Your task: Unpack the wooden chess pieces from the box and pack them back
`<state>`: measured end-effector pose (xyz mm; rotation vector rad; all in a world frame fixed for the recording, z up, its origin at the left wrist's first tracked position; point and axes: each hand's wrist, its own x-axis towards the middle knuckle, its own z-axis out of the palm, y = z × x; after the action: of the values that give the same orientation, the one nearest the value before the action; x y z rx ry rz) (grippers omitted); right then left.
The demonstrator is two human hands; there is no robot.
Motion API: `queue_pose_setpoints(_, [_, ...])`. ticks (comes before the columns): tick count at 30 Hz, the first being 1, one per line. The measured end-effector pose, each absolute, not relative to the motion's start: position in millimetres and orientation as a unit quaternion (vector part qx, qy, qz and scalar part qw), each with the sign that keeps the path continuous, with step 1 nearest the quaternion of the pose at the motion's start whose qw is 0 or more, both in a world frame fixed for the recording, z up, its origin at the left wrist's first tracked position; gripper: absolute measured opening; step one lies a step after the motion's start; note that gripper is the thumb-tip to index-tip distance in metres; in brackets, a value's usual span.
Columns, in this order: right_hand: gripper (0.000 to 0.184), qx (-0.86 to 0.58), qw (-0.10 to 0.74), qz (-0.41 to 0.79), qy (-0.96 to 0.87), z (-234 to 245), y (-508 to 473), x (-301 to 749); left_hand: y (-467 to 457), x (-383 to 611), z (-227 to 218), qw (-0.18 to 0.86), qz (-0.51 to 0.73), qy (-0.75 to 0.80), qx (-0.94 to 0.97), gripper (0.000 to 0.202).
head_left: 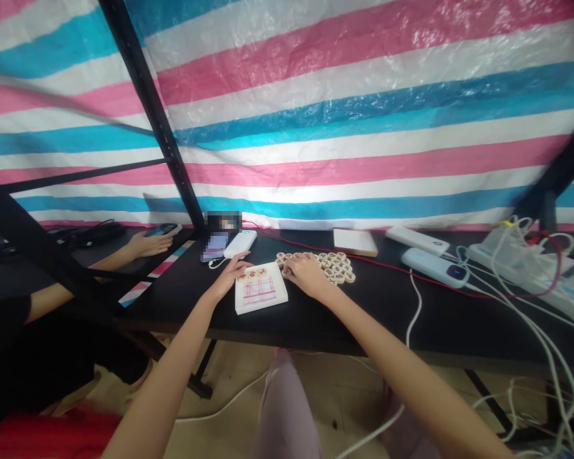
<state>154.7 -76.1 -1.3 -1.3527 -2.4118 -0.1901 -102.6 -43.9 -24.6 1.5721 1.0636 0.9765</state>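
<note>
A shallow white box (261,306), with a red grid inside, lies on the black table in front of me. A few round Chinese chess pieces (252,273) with red characters line its far side. My left hand (226,280) holds the box at its far left corner. Just beyond the box's right edge, my right hand (307,275) is closed, its fingers curled down among the loose pieces. Whatever is under those fingertips is hidden. Many more wooden chess pieces (335,266) lie flat in a cluster to the right of and behind this hand.
Behind stand a box lid (355,242), a white power bank (240,244) and a phone (214,247). At right lie a white device (417,241), a blue power bank (435,268) and tangled cables (521,306). Another person's hand (150,243) touches a phone at left, past a metal post (160,121).
</note>
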Motion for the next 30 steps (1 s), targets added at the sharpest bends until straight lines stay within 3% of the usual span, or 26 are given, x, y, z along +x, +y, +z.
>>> queue_pose_setpoints(7, [0.013, -0.513, 0.271, -0.031, -0.814, 14.2, -72.8, 148.2, -46.0, -101.9, -21.8, 0.468, 0.382, 0.434, 0.669, 0.068])
queue_pose_setpoints(11, [0.011, -0.471, 0.182, -0.057, -0.861, 13.2, -72.6, 128.9, -49.2, -99.9, -17.5, 0.472, 0.367, 0.427, 0.679, 0.075])
queue_pose_setpoints(15, [0.015, -0.446, 0.127, -0.133, -0.876, 9.5, -70.8, 114.3, -55.1, -93.8, -10.8, 0.435, 0.348, 0.453, 0.696, 0.068])
queue_pose_setpoints(25, [0.027, -0.398, 0.101, -0.169, -0.896, 14.9, -69.3, 116.3, -59.3, -89.8, -4.8, 0.411, 0.33, 0.468, 0.71, 0.06])
queue_pose_setpoints(30, [0.03, -0.439, 0.154, -0.147, -0.873, 17.0, -63.8, 138.2, -58.1, -89.3, -8.0, 0.392, 0.342, 0.473, 0.711, 0.057])
